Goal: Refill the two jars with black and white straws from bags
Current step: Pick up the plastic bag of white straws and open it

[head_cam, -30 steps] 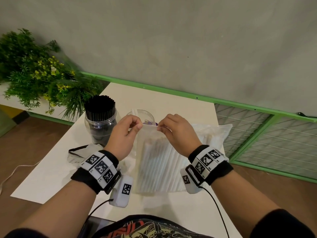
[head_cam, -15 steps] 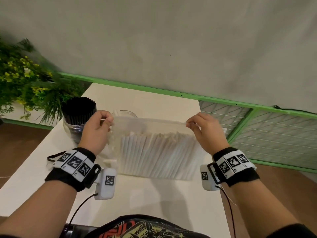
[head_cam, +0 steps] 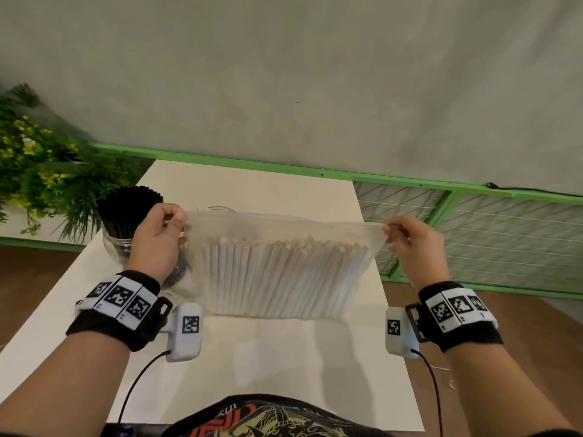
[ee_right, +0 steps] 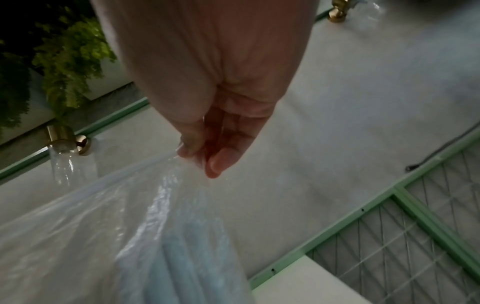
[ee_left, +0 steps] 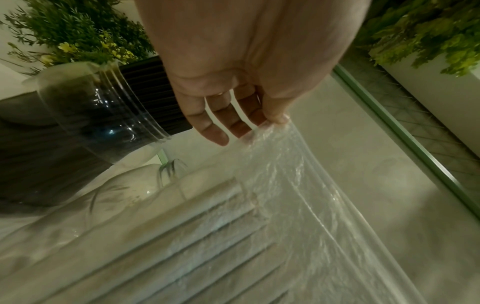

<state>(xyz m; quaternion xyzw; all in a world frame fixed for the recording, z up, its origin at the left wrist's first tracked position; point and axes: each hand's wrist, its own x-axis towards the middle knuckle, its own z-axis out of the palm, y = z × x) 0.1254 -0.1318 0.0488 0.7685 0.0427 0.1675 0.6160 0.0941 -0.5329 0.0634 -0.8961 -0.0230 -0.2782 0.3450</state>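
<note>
A clear plastic bag (head_cam: 284, 228) packed with white straws (head_cam: 277, 275) stands upright on the white table (head_cam: 252, 357), stretched wide between my hands. My left hand (head_cam: 172, 220) pinches its top left corner, and my right hand (head_cam: 391, 233) pinches its top right corner. In the left wrist view the left hand (ee_left: 262, 127) grips the bag's edge (ee_left: 291, 174); in the right wrist view the right hand (ee_right: 197, 156) pinches the bag (ee_right: 103, 216). A glass jar (head_cam: 118, 244) full of black straws (head_cam: 127, 206) stands behind my left hand. The rim of a second jar (head_cam: 222, 209) peeks above the bag.
A leafy plant with yellow flowers (head_cam: 41, 171) stands left of the table. A green frame with wire mesh (head_cam: 473, 228) runs along the back and right. The table's right edge lies just under my right wrist.
My hands have moved apart along the bag's top, from the middle out to its two corners, and the bag is now pulled taut and wide.
</note>
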